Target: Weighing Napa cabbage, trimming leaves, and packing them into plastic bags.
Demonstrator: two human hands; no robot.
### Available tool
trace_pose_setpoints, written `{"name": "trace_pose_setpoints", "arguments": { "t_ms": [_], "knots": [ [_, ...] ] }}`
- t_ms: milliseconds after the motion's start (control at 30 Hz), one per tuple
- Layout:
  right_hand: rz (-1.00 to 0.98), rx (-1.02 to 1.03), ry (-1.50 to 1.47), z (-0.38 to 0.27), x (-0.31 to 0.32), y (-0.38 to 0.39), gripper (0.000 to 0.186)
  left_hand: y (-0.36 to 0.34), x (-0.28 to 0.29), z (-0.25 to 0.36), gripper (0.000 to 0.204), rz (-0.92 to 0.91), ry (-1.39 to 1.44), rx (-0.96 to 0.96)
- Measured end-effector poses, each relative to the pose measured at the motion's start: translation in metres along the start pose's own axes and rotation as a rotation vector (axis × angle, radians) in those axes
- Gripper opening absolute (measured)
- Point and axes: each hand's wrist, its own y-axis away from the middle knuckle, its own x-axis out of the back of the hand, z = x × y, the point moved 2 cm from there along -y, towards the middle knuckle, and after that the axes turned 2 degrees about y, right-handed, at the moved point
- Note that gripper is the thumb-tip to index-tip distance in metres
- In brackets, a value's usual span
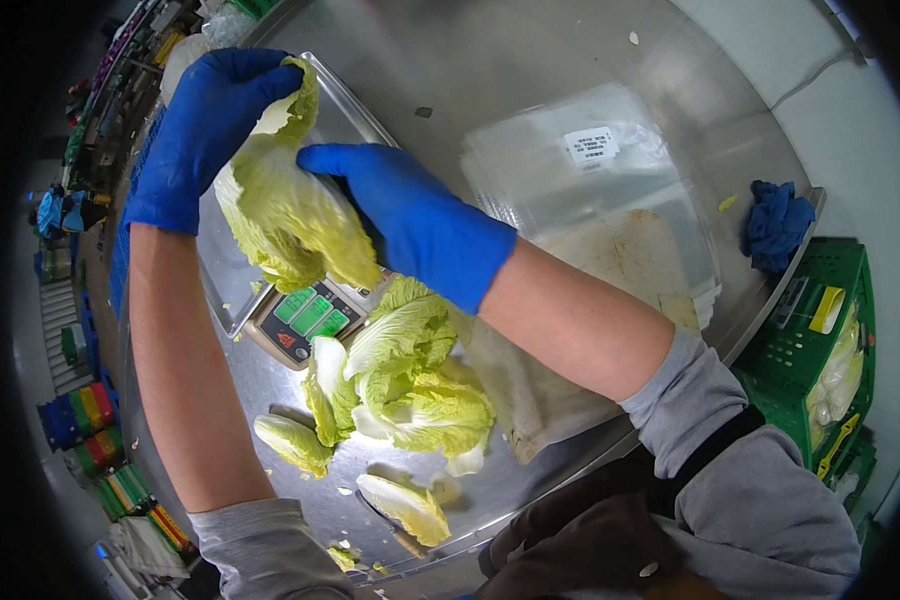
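Bins [82, 415]: coloured bins are seen at the far left, beyond the tabletop edge, small and bent by the lens.
Left hand [205, 130]: a blue glove is worn; the grip is closed over the top end of the cabbage, fingers curled round its pale stem side.
Cabbage [290, 215]: a leafy yellow-green piece is held in the air between both hands, above the tray and the scale.
Tray [345, 115]: a shallow metal tray is set on the scale, partly hidden behind the cabbage.
Scale [310, 318]: a small scale with a green display is seen below the cabbage, on the tabletop.
Right hand [410, 220]: a blue glove is worn; the grip is pressed flat against the right side of the cabbage, fingers narrow and closed on the leaves.
Loose leaves [410, 385]: cut pieces are piled just in front of the scale, with smaller pieces lying near the front edge.
Tabletop [530, 70]: a steel surface carries everything.
Bags [590, 170]: a stack of clear bags lies right of the hands.
Cloth [778, 222]: a blue cloth rests at the right edge.
Crate [820, 350]: a green crate stands beside the tabletop, at the far right.
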Motion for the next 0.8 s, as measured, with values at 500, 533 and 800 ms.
{"name": "trace_pose_setpoints", "arguments": {
  "t_ms": [500, 533, 800],
  "knots": [
    [0.034, 0.071, 0.230, -0.029, 0.038, -0.071, 0.029, 0.010, -0.011, -0.004, 0.031, -0.054, -0.022, -0.042],
    [0.067, 0.082, 0.353, -0.031, 0.040, -0.073, 0.032, 0.009, -0.007, -0.011, 0.031, -0.047, 0.041, -0.032],
    [0.293, 0.284, 1.231, -0.052, 0.023, -0.025, 0.057, 0.035, -0.010, -0.056, 0.026, 0.249, 0.376, 0.038]
  ]
}}
